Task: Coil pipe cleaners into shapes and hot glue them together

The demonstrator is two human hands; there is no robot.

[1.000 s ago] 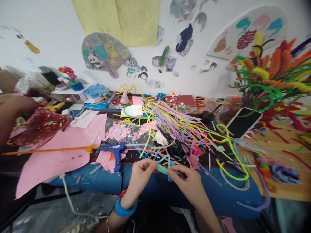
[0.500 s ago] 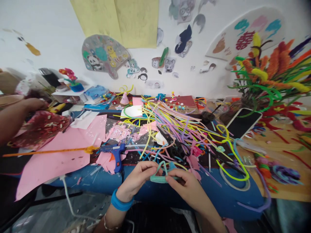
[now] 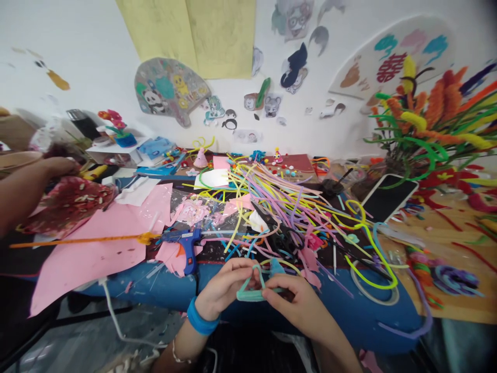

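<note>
At the near edge of the table (image 3: 155, 282), mint stem (image 3: 249, 296) is up between both hands, bent into an open triangle. Left hand (image 3: 228, 282): thumb and fingertips closed on its upper corner. Right hand (image 3: 293, 298): thumb and forefinger clamped on its lower right, other fingers curled. Blue wristband (image 3: 202, 317) on left wrist, bracelet (image 3: 177, 351) further up the forearm. Just past the hands, blue scrap (image 3: 277, 266), partly behind right hand. Left of that, glue gun (image 3: 189, 255), handle toward the person. Stem heap (image 3: 272, 191) fills table middle, mostly yellow and lilac. Out left: pink sheet (image 3: 89, 264), orange stem (image 3: 77, 241) across it, then another person's hand (image 3: 62, 166) by a red pouch (image 3: 79, 202). Out right: phone (image 3: 390, 197), tilted, just in front of the fuzzy flowers (image 3: 435, 111)
</note>
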